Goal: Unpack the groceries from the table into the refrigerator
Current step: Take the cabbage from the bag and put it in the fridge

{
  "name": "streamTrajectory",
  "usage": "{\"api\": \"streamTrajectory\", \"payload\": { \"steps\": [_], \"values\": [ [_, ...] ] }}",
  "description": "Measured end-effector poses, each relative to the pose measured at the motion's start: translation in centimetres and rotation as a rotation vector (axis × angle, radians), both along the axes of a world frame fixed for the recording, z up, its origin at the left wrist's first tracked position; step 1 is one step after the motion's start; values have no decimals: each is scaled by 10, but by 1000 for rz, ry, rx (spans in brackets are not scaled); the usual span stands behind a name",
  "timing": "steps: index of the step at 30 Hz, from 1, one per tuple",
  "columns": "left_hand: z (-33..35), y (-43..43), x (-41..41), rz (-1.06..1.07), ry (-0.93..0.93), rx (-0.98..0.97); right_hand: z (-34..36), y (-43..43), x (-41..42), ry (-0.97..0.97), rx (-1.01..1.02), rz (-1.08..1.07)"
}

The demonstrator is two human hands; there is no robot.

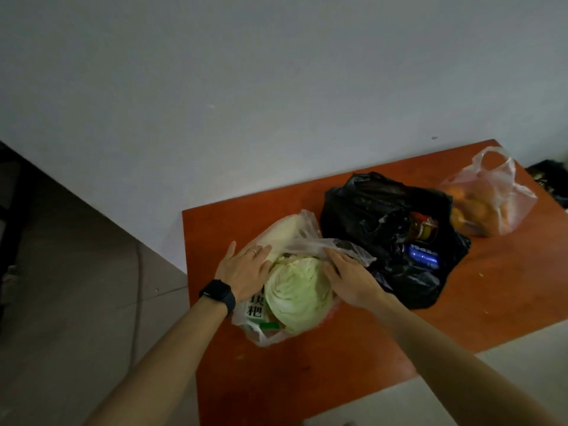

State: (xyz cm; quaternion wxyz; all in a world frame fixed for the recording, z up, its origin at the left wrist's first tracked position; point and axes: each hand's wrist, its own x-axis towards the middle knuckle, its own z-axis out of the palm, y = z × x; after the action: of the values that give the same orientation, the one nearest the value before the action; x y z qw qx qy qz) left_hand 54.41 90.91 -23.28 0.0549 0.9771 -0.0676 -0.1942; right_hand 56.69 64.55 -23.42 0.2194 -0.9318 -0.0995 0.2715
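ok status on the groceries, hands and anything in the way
Both open: left hand flat on the clear bag, right hand against the cabbage. Cabbage in bag on table. Bag film across its top; black bag close beside.

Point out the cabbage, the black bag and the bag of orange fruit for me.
cabbage [298, 290], head view, middle of the pale green head.
black bag [362, 204], head view, crumpled plastic at its far side.
bag of orange fruit [488, 207], head view, clear plastic over the fruit.

Likely a home: 3 grocery bags [368, 204] on a red-brown table [338, 364] by a bare wall [246, 87], tiled floor [76, 302].
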Motion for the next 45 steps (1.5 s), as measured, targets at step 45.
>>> {"api": "streamTrajectory", "payload": {
  "steps": [45],
  "values": [
    [6, -78, -89, 197, 36, -428, 6, -13, -24, 58, 149, -264]
  ]
}}
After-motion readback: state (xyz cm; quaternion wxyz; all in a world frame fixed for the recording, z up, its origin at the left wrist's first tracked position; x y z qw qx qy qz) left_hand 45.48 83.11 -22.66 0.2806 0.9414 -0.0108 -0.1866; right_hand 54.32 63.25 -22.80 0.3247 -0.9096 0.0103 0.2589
